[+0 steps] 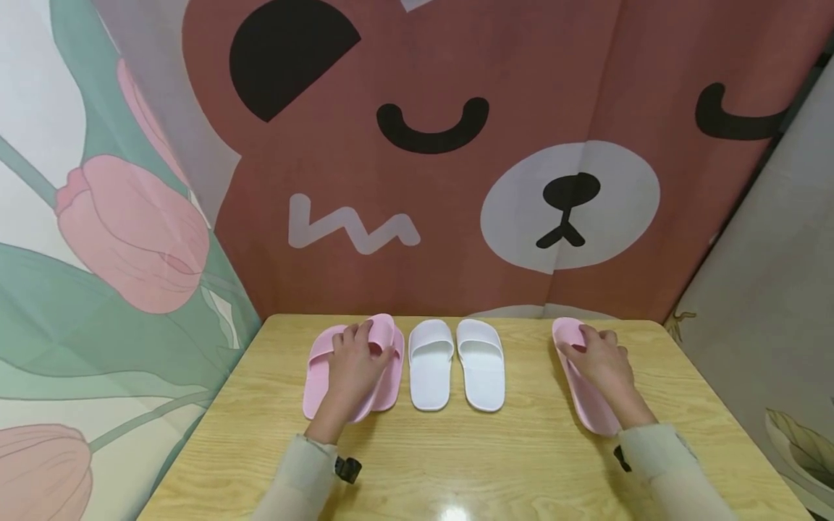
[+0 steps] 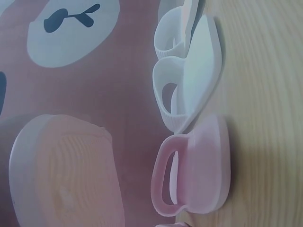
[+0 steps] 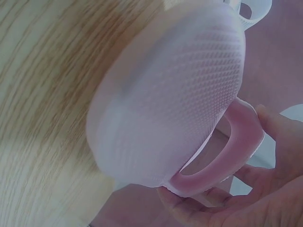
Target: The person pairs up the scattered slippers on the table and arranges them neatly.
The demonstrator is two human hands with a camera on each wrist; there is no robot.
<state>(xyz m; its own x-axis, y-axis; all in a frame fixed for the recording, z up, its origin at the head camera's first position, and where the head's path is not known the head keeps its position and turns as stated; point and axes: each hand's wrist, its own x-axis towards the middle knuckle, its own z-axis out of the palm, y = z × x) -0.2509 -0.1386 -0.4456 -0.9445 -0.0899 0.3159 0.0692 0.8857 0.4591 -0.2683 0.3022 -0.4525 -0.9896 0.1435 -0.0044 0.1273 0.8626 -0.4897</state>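
Observation:
My left hand (image 1: 355, 362) grips a pink slipper (image 1: 383, 329) near its strap, above other pink slippers at the table's left. One of these, a pink slipper (image 1: 317, 383), lies left of the hand; another pink slipper (image 2: 206, 170) lies to its right, partly covered. The left wrist view shows the sole of the held slipper but no fingers. On the right, my right hand (image 1: 602, 362) holds a separate pink slipper (image 1: 589, 401) by its strap, thumb on one side and fingers on the other. That slipper is tilted; whether it touches the table cannot be told.
Two white slippers, a left one (image 1: 430, 383) and a right one (image 1: 485, 383), stand side by side at mid-table with toes toward the back. Behind the wooden table (image 1: 456, 463) hangs a bear-print cloth (image 1: 449, 188); a tulip-print cloth (image 1: 143, 239) hangs at the left.

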